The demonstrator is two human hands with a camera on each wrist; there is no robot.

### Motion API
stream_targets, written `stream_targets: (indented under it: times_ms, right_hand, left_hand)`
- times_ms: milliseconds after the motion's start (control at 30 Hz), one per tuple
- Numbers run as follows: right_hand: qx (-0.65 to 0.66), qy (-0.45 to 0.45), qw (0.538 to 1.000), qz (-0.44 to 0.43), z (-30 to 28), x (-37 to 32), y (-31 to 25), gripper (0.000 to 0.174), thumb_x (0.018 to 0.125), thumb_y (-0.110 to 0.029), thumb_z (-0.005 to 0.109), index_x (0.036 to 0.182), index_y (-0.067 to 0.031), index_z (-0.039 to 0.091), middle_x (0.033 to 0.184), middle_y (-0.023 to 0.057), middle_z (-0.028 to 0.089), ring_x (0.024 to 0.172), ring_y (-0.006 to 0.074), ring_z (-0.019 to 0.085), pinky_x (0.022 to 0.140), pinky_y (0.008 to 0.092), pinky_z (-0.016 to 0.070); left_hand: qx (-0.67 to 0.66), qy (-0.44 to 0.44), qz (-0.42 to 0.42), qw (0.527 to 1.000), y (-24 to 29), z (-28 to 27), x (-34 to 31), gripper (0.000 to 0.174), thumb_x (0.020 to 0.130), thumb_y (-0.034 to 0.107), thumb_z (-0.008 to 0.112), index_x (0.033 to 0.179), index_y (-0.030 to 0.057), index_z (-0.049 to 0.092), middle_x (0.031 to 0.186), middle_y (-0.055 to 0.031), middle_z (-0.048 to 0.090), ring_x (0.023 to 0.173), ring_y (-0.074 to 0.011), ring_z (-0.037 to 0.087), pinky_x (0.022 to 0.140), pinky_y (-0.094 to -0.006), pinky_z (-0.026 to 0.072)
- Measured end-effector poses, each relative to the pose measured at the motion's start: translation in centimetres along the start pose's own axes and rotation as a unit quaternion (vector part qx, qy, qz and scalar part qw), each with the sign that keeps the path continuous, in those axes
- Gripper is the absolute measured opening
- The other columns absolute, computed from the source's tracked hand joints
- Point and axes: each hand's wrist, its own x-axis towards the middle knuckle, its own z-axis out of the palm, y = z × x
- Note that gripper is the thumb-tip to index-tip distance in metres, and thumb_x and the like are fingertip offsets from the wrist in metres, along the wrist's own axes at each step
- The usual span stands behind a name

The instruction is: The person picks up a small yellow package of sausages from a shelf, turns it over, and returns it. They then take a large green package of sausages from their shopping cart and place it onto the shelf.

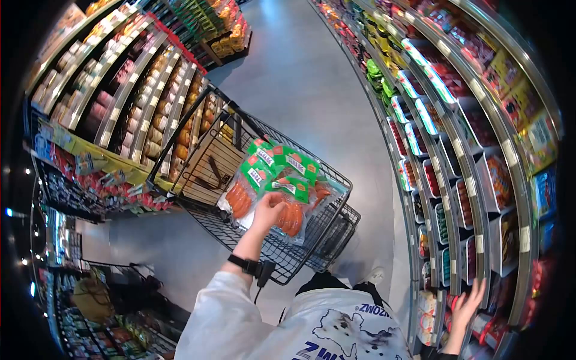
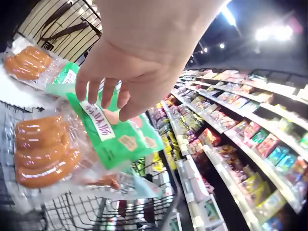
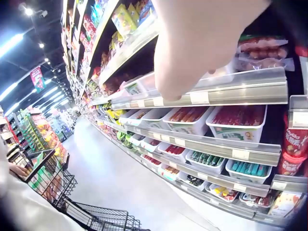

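My left hand [image 1: 268,214] hangs over green-labelled clear packs [image 1: 293,187] of orange-brown sausages, stacked in a black wire shopping cart [image 1: 288,252]. In the left wrist view, the fingers of my left hand [image 2: 108,98] are loosely bent in front of a green label [image 2: 113,137], with no grip visible; whether they touch it I cannot tell. On the far right, my right hand [image 1: 469,305] is beside the shelves, fingers extended and apart. The right wrist view shows part of my right hand [image 3: 192,53] before a shelf edge [image 3: 216,95], its fingertips mostly hidden.
Shelves on the right hold white bins [image 3: 238,126] of wrapped snacks, with red tubs [image 3: 292,147] at their end. Sloping racks [image 1: 129,90] of packaged food stand at the left. A grey floor aisle [image 1: 288,78] runs ahead between them. A second cart [image 3: 103,216] shows low down.
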Motion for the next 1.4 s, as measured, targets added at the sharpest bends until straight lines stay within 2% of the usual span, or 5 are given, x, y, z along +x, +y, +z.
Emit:
stream_targets:
  times_ms: [100,333,500,967,1400]
  right_hand:
    - [0.044,-0.061,0.997,0.013,-0.3,-0.1,-3.8,0.044,0.083,0.003,0.047,0.127,0.0,0.045,0.144,0.0203,0.03,0.132,0.0386,0.031,0.109,0.0425,0.0252]
    - [0.085,-0.115,0.99,0.004,-1.9,0.5,-9.7,0.031,0.086,0.003,0.049,0.117,0.0009,0.051,0.135,0.0193,0.04,0.124,0.0373,0.04,0.1,0.0407,0.0364]
    - [0.155,-0.123,0.98,-0.01,-2.6,0.8,-13.7,0.024,0.085,0.003,0.05,0.107,0.0043,0.056,0.115,0.0205,0.055,0.104,0.0355,0.056,0.091,0.0373,0.0432]
    - [0.545,-0.229,0.801,-0.095,-5.8,8.0,-27.4,0.102,0.062,-0.022,0.083,0.143,-0.003,0.024,0.142,0.0176,0.035,0.131,0.0306,0.035,0.109,0.0387,0.0267]
    - [0.695,-0.264,0.644,0.178,-6.0,1.5,-15.0,0.033,0.094,-0.021,0.054,0.121,-0.003,0.047,0.095,0.004,0.064,0.084,0.0087,0.059,0.073,0.0244,0.0462]
  left_hand:
    - [0.244,0.075,0.258,0.932,-0.4,-0.5,3.9,0.048,0.072,0.013,0.074,0.116,0.0066,0.057,0.11,-0.0091,0.062,0.108,-0.0269,0.054,0.097,-0.0425,0.0391]
    - [0.522,-0.119,0.209,0.818,-0.1,-0.8,6.9,0.022,0.074,0.021,0.067,0.094,0.0109,0.067,0.103,-0.0076,0.06,0.107,-0.029,0.05,0.097,-0.0472,0.0361]
    - [0.332,-0.137,0.411,0.838,2.4,-6.5,2.2,0.017,0.073,-0.001,0.062,0.087,0.0079,0.066,0.105,-0.0097,0.06,0.105,-0.0291,0.053,0.091,-0.0384,0.0437]
    - [0.001,-0.326,0.303,0.895,24.6,1.4,-8.4,0.019,0.091,0.014,0.055,0.099,-0.0013,0.063,0.073,-0.0055,0.062,0.065,-0.0116,0.056,0.059,-0.0247,0.0449]
    - [-0.047,-0.579,-0.113,0.806,26.4,24.6,-8.5,0.035,0.089,0.027,0.062,0.101,-0.0062,0.058,0.086,-0.0156,0.066,0.068,-0.0213,0.066,0.06,-0.0335,0.0577]
